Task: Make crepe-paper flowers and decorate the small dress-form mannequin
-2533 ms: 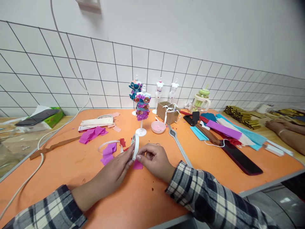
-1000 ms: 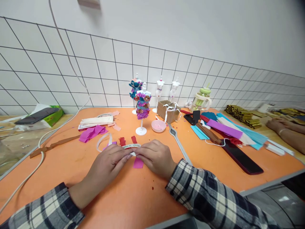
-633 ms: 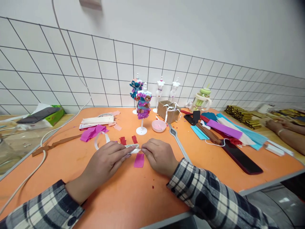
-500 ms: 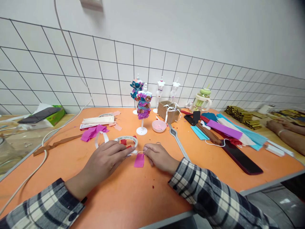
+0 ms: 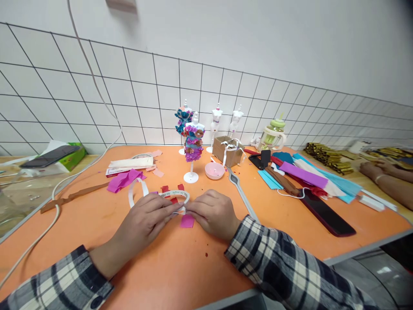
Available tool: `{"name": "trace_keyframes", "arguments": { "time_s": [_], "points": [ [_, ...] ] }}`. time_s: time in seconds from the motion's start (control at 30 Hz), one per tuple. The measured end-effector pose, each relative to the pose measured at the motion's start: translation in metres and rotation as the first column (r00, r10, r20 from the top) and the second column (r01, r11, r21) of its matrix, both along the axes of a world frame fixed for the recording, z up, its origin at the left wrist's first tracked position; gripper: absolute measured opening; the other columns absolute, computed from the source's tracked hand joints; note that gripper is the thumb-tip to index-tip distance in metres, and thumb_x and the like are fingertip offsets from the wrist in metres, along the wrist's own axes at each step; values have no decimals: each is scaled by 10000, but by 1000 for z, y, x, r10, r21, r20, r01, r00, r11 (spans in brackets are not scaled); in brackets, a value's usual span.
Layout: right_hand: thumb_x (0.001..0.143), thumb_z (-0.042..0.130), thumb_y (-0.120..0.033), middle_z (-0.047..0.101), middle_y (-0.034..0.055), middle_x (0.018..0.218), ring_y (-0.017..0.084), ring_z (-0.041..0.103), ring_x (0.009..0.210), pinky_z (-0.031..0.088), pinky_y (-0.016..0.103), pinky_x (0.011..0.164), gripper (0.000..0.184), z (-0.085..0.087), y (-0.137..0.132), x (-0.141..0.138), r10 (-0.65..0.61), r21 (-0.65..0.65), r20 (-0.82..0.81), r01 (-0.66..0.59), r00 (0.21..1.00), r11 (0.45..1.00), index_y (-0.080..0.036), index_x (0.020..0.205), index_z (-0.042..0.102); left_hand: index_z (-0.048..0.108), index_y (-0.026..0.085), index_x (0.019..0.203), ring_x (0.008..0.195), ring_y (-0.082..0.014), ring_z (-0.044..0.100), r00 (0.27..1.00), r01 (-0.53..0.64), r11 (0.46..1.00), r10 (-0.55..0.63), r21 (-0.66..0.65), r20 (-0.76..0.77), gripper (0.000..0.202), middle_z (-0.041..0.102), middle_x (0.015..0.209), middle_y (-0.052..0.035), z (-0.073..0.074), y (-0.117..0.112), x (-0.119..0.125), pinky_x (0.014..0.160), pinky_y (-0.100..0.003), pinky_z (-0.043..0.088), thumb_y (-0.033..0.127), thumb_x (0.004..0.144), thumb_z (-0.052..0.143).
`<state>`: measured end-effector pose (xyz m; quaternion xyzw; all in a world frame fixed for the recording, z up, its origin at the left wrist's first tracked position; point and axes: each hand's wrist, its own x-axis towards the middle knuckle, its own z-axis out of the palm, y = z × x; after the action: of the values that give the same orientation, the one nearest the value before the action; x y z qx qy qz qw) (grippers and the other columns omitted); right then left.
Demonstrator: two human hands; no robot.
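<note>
A white tape roll (image 5: 176, 196) lies nearly flat on the orange table (image 5: 180, 267), and my left hand (image 5: 145, 221) pinches its near rim. My right hand (image 5: 213, 213) is closed at the roll's right side, fingertips meeting the left hand's at the tape end over a small magenta paper piece (image 5: 187, 221). Red paper scraps (image 5: 174, 200) lie inside and behind the roll. A loose white tape strip (image 5: 134, 193) curls left of the hands. Just behind stands a small dress form (image 5: 192, 148) covered in purple, blue and brown paper flowers.
Behind: more dress forms (image 5: 217, 122), a cardboard box (image 5: 228, 150), a pink dish (image 5: 214, 170), a grey tool (image 5: 240, 189). Right: coloured paper sheets (image 5: 306, 174), a dark phone (image 5: 325, 213), another person's hands (image 5: 383, 176). Left: magenta paper (image 5: 124, 180), a white cable (image 5: 64, 181).
The tape roll, held upright between both hands 2.5 s ago, has been laid down near flat. My right hand pulled slightly right, then came back against the roll over the magenta piece.
</note>
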<state>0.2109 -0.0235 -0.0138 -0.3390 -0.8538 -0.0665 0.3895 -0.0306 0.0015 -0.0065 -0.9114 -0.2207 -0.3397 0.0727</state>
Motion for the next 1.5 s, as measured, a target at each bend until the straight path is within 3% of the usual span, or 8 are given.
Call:
{"name": "trace_keyframes", "arguments": {
  "time_s": [0.2,0.43,0.5,0.6,0.73,0.87,1.1,1.5],
  "points": [
    [958,539,-285,748,21,818,151,612,731,461,315,753,203,14,-9,-4,272,-155,-303,-329,913,932,-212,842,687,639,296,1267,892,-204,641,998,64,995,-63,78,-8,342,738,914,-39,3,-9,-5,833,-350,498,166,1017,446],
    [811,632,-666,602,31,716,171,576,713,503,330,717,482,19,-16,-19,143,-450,-774,-695,617,560,-199,699,598,544,335,1388,895,-215,648,1000,0,974,-2,224,7,431,745,931,-31,8,-28,-12,820,-353,538,160,997,495],
    [783,654,-676,567,22,676,164,559,661,510,328,673,498,17,-14,-17,95,-413,-841,-746,532,522,-204,668,545,536,345,1392,878,-221,644,1000,-28,971,24,237,20,453,735,928,-34,11,-24,-16,795,-363,538,149,983,509],
    [804,655,-641,566,17,637,165,560,645,515,331,663,469,17,-4,-4,87,-364,-851,-701,517,613,-212,666,526,559,354,1362,866,-234,638,991,-112,968,92,223,97,443,723,958,-49,18,-9,-25,802,-405,523,148,972,522],
    [917,581,-480,712,72,954,184,639,827,525,336,735,296,16,8,14,15,-450,-629,-379,778,809,-208,994,667,603,324,1293,824,-220,638,979,-155,966,122,209,165,420,719,953,-45,22,6,-30,758,-375,512,115,929,581],
    [912,627,-368,694,88,1195,194,634,989,500,347,837,423,9,5,9,98,-184,-307,-160,947,970,-222,1306,575,627,282,1246,857,-208,639,996,-59,989,50,134,69,330,730,951,-43,14,-1,-15,781,-342,504,146,959,539],
    [971,568,-276,774,30,915,154,663,796,476,304,752,163,2,-7,-3,44,12,-127,-43,991,999,-222,1034,708,670,218,1136,834,-191,643,999,39,998,-40,54,18,251,737,922,-58,5,-13,6,785,-320,508,124,962,517],
    [944,574,-273,743,36,866,160,663,805,470,284,751,161,1,-2,-2,33,-205,-119,-57,992,977,-218,970,723,653,227,1184,860,-195,650,999,26,997,-24,75,-22,279,746,945,-56,6,-6,1,797,-324,485,140,986,477]
  ]
}}
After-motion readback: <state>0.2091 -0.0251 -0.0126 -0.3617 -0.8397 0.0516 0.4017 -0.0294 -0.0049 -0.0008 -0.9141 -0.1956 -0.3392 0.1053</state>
